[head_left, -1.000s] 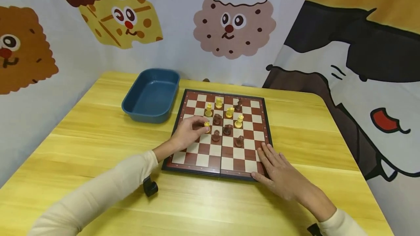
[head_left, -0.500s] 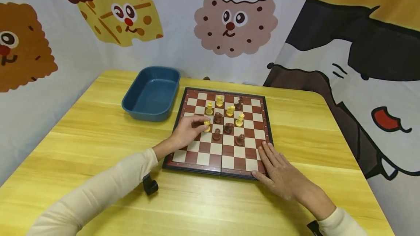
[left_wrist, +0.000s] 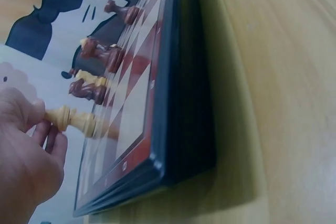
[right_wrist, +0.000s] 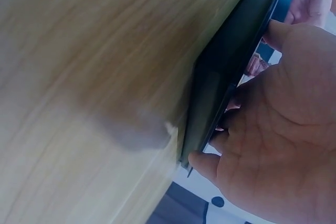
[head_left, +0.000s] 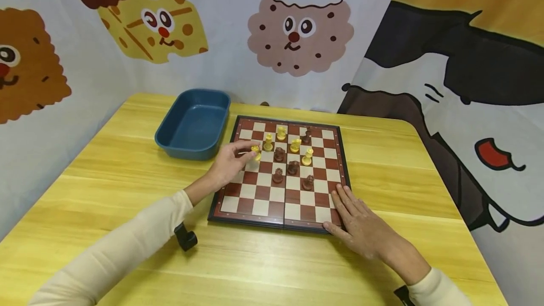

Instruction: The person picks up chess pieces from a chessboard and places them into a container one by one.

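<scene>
My left hand [head_left: 229,163] pinches a yellow chess piece [head_left: 256,153] by its top, over the left side of the checkered chessboard [head_left: 263,208]. The left wrist view shows the piece [left_wrist: 80,121] with its head covered by fingertips; its base is close to the board, and I cannot tell whether it touches. Several yellow pieces, among them a knight [head_left: 295,145], stand to the right of that hand. Dark brown pieces stand among them, such as one [head_left: 277,175] nearer the front. My right hand [head_left: 361,228] rests on the board's front right corner, fingers straight.
A blue plastic tub [head_left: 193,148] stands on the wooden table [head_left: 255,268], left of and behind the board. Cartoon-printed cloth [head_left: 229,74] hangs along the table's back and sides. A fold line runs down the board's middle.
The left hand has moved left and slightly toward the back of the board, carrying the pinched yellow piece along. The right hand stays on the corner. The head view has shifted slightly.
</scene>
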### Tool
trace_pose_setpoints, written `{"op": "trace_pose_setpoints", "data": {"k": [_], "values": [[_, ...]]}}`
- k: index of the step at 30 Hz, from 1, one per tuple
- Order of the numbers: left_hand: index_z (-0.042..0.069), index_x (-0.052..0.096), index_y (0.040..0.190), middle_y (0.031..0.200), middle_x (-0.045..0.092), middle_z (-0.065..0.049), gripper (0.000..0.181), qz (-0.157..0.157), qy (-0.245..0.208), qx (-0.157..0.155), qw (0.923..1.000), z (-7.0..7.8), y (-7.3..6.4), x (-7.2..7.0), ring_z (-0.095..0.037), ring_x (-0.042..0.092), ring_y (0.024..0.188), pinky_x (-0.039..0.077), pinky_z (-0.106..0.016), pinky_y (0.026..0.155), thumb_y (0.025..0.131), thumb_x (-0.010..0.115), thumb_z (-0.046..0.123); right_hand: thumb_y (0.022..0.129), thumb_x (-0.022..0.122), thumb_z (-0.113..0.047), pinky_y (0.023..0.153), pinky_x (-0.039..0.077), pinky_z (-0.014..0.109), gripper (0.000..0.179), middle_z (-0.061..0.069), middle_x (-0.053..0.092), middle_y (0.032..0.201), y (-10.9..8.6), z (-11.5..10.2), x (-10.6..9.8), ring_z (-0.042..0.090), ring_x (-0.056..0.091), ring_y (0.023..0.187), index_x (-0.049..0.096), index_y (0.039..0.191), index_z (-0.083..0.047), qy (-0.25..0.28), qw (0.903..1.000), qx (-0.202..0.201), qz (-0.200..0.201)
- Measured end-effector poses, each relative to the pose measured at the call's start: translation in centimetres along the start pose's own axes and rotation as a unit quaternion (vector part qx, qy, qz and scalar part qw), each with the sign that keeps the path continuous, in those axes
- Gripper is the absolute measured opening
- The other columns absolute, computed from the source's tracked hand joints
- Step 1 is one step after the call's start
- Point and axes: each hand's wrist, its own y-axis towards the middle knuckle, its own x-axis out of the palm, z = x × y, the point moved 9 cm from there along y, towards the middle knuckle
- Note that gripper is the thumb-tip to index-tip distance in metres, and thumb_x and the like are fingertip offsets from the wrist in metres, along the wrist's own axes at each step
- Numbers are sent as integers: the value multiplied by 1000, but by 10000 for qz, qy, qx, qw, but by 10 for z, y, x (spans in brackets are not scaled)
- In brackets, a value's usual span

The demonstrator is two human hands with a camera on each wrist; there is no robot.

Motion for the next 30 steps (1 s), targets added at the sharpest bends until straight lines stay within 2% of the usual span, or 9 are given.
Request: {"op": "trace_pose_setpoints", "data": {"k": [1,4,8,13,17,20,24,27,30], "values": [[-5,68,128,122,69,-17,31,27,-16,14,10000,1,0,-2,-14,48,51,35,-22,43,98,68,3,105,39,-61,117,19,62,87,21,8,167,0,1,1,38,6,153,19,161,3,21,10000,-10,21],[-5,68,127,120,69,-17,31,85,10,123,9999,3,1,-7,-20,62,66,45,-23,51,97,69,3,105,40,-60,116,20,63,86,21,9,167,0,1,0,39,7,153,20,160,3,38,9999,-74,144],[-5,70,125,117,70,-17,30,109,96,233,9996,7,0,-13,-26,69,94,56,-30,73,97,70,2,105,39,-61,117,20,62,86,21,10,167,0,1,-1,38,7,153,21,160,3,-16,9997,-102,219],[-5,69,126,116,69,-20,29,98,124,289,9995,7,-2,-20,-29,70,95,58,-42,78,97,68,-1,105,35,-63,118,18,61,87,20,8,168,-1,4,4,36,4,153,18,161,2,-52,9999,-24,89],[-4,69,127,116,68,-20,29,189,273,360,9988,8,-6,-29,-27,66,94,53,-28,68,98,67,0,105,36,-62,118,18,60,87,20,9,167,-1,2,1,37,6,153,19,161,2,-57,9999,-17,97],[-3,70,127,115,68,-19,29,310,353,471,9978,9,-7,-38,-28,62,96,49,-21,68,98,67,1,106,38,-61,118,19,60,85,21,10,167,-2,-1,-4,39,8,152,20,160,3,-99,9999,-20,88],[-3,68,129,115,67,-19,30,283,352,488,9978,11,-8,-47,-29,66,98,56,-29,79,99,65,0,105,38,-61,117,18,61,86,21,9,167,-1,-1,-2,39,7,153,19,161,2,-17,10000,-31,56],[-2,68,130,114,67,-19,30,238,420,450,9978,13,-9,-53,-31,67,97,57,-33,79,100,64,1,106,40,-60,117,18,62,85,21,9,167,0,1,3,38,6,153,18,161,2,64,9999,-71,132],[-3,68,129,115,67,-19,29,265,511,490,9971,14,-7,-58,-31,67,98,55,-29,77,101,64,2,106,41,-58,117,20,62,84,22,10,167,-1,-1,1,40,8,152,19,161,2,20,9998,-84,182]]}}
